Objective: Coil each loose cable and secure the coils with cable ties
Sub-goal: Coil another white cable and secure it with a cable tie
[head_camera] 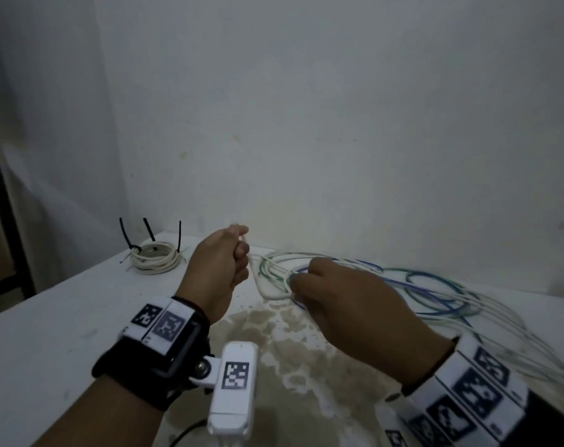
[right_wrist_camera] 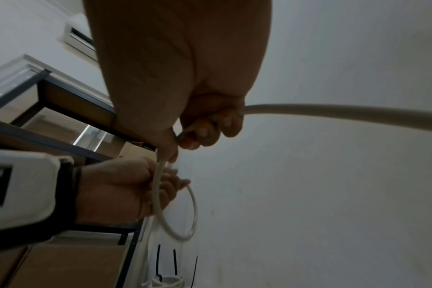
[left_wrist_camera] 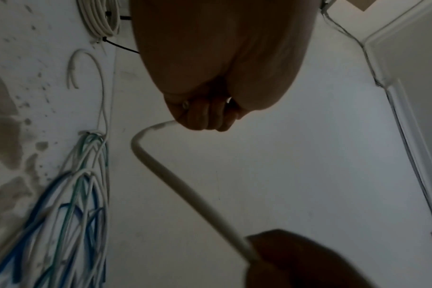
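We've got the cable (head_camera: 260, 287) pinched in both fists — left hand (head_camera: 221, 266) mid-frame, right hand (head_camera: 345, 295) just right of it.

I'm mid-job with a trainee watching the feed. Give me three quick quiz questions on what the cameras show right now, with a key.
1. True or false: the finished white coil at the far left of the table has black cable ties on it.
2. What does the left hand grip?
A. a black tie
B. the thick white cable
C. nothing
3. Fill in: the loose wires under and right of the right hand are white, green and ____.

Key:
1. True; the tie tails stick up from the coil.
2. B; the cable runs on into the right hand.
3. blue
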A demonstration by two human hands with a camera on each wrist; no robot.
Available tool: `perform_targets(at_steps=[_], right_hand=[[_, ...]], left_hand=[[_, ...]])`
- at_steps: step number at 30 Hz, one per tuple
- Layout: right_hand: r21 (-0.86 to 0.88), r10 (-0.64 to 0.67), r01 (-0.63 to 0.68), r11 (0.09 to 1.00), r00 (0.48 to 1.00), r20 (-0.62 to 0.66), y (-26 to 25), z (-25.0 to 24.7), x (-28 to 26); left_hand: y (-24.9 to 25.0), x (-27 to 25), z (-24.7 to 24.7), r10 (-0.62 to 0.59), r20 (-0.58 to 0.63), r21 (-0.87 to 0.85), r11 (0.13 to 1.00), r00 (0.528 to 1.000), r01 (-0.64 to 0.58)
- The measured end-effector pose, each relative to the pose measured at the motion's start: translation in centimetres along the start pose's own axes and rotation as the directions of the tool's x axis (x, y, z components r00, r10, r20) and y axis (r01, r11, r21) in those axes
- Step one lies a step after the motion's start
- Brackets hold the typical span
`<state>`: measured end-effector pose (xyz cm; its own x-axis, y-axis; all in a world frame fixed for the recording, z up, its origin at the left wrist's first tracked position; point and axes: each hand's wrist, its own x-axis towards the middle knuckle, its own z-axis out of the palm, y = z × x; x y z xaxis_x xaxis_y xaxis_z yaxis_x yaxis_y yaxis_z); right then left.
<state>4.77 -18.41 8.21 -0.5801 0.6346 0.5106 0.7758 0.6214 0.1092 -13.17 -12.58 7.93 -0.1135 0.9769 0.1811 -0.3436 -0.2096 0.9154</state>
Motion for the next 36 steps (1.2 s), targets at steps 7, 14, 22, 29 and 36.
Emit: perform_targets(at_steps=[7,14,22,29,36], right_hand=[[0.158,-0.129,0.123,0.98,0.991,0.028,-0.6,-1.5,0.5],[0.246,0.014,0.022,0.969,0.989,-0.145,1.0,-1.7,2.1],[0.336,0.19,-0.113,0.935,0.96,-0.207,4.2,-1.4,2.5],[0.292,0.292,-0.23,0.929,0.937,-0.193,5.5,1.0,1.8],[0.41,0.501,-0.419,0.81,0.858,-0.113,7.2,3.6,-1.5]], left_hand=[[-0.5,-1.1,0.7,-0.04,0.111,0.051,0.998,0.993,0.035],[-0.8,-3.6,1.8,-0.092,0.367,0.189,0.982,0.926,0.023],[-0.6,-3.9,2.7,-0.22,0.372,-0.04,0.967,0.902,0.252],[0.1,-3.7,2.3,-0.354,0.479,-0.058,0.9,0.803,0.431],[2.0,-2.6,0.4,-0.224,0.365,-0.248,0.912,0.903,0.327]])
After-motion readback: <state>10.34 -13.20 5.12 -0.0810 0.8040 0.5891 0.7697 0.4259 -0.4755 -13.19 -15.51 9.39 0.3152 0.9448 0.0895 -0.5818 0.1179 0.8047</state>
